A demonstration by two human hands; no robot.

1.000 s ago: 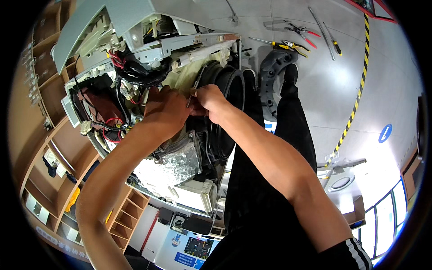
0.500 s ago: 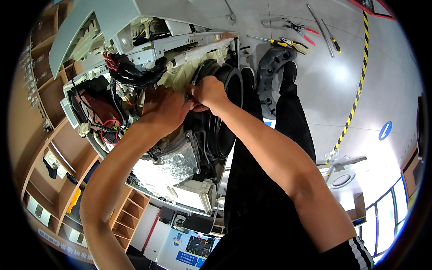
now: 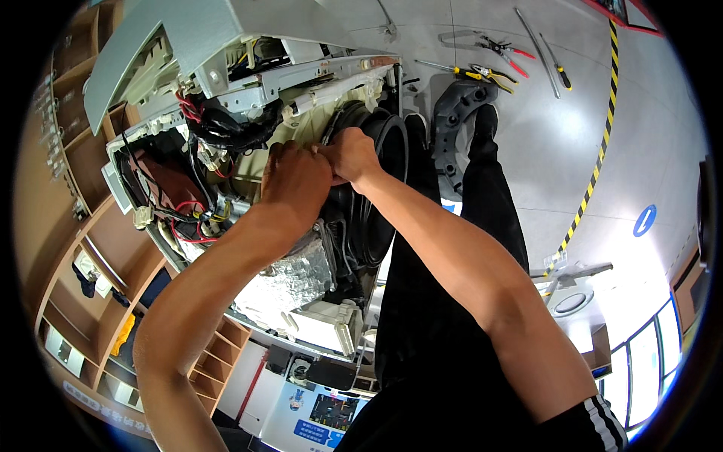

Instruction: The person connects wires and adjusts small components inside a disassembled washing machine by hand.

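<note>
Head view shows our left hand (image 3: 297,175) and right hand (image 3: 352,154) curled together, grasp hidden so we cannot tell, beside the black gasket (image 3: 367,224) right on the machine (image 3: 260,90), probably soft, grippy rubber, best pinched by its lip (image 3: 403,154).

"What lies on the grey floor (image 3: 553,169)?"
"Red-handled pliers (image 3: 498,47), yellow-and-black pliers (image 3: 489,73), a screwdriver (image 3: 564,77), a long metal rod (image 3: 538,51) and, just below the yellow-and-black pair, a curved dark-grey part (image 3: 450,117)."
"Any markings?"
"Striped tape (image 3: 604,147), a round blue marker (image 3: 645,221)."
</note>
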